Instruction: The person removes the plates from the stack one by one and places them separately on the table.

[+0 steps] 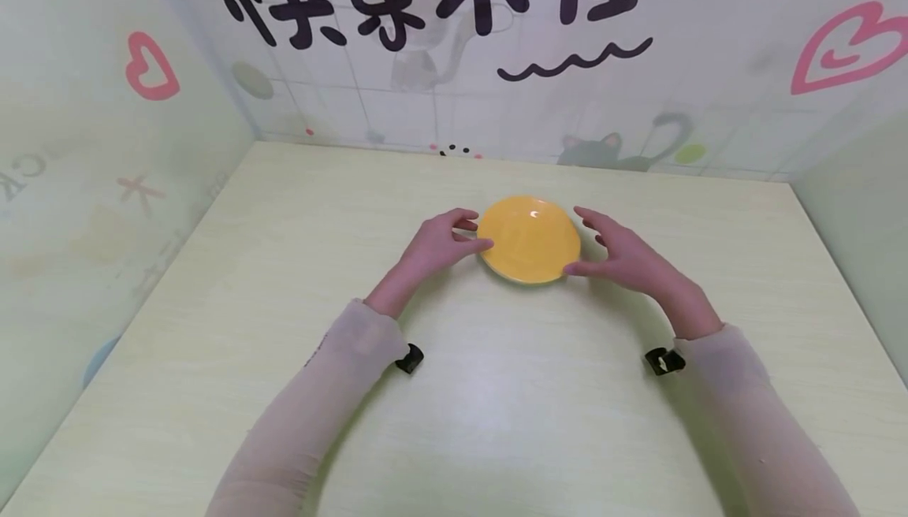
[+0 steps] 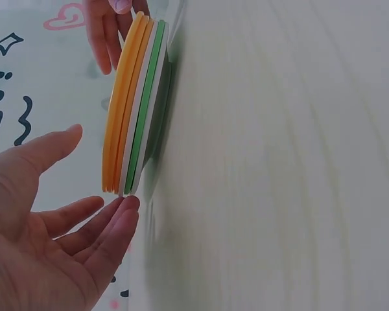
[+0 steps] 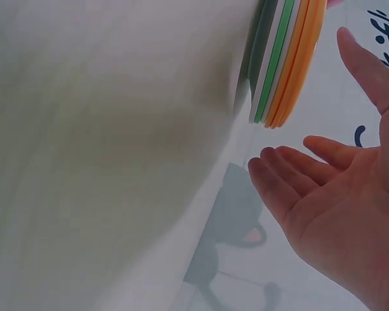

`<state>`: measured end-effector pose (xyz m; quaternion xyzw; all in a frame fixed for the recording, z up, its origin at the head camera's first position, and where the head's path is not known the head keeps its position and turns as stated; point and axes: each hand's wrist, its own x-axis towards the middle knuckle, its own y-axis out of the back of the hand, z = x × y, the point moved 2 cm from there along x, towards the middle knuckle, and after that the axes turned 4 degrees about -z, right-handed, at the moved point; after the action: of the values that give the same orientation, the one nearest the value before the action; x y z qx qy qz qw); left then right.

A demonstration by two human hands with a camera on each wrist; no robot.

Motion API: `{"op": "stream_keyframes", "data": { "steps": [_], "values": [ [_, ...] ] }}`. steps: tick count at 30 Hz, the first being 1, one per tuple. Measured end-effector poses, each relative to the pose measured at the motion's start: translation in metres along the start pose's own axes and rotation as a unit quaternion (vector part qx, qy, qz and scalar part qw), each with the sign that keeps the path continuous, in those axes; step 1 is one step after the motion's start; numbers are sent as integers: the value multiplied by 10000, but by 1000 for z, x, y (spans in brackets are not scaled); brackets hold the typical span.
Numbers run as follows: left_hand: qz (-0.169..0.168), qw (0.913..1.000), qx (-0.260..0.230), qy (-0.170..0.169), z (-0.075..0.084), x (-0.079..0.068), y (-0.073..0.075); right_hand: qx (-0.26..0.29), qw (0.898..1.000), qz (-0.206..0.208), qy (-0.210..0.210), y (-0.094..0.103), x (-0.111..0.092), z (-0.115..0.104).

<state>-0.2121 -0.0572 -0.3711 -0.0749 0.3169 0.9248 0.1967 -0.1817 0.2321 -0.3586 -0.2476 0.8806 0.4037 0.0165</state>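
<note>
A stack of plates (image 1: pixel 528 241) sits on the table toward the back, a yellow-orange plate on top. Edge-on in the left wrist view, the stacked rims (image 2: pixel 133 110) show orange, white and green layers, with a darker green base against the tabletop. At the stack's left side is my left hand (image 1: pixel 443 245), its fingers loosely spread and its fingertips right at the rim. My right hand (image 1: pixel 624 257) reaches in from the right with thumb and fingers parted. In the right wrist view a gap shows between its fingers (image 3: pixel 292 172) and the rims (image 3: pixel 285 71).
The pale wood-grain table (image 1: pixel 454 422) meets a printed back wall (image 1: pixel 454 107) just behind the plates. Side walls stand at the left (image 1: pixel 85 210) and right. A small black device (image 1: pixel 410 359) is strapped at the left cuff, another (image 1: pixel 664 361) at the right.
</note>
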Motion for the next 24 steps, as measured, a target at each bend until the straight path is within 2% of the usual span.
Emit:
{"op": "stream_keyframes", "data": {
  "steps": [9,12,24],
  "values": [
    [210,9997,70,72,0,10,-9,622,9968,-461,206,-10,10,1],
    [242,9996,-4,129,0,12,-12,773,9956,-489,211,-12,13,3],
    [378,9989,-132,230,2,13,-15,567,9976,-373,-151,-16,17,3]
  ]
}}
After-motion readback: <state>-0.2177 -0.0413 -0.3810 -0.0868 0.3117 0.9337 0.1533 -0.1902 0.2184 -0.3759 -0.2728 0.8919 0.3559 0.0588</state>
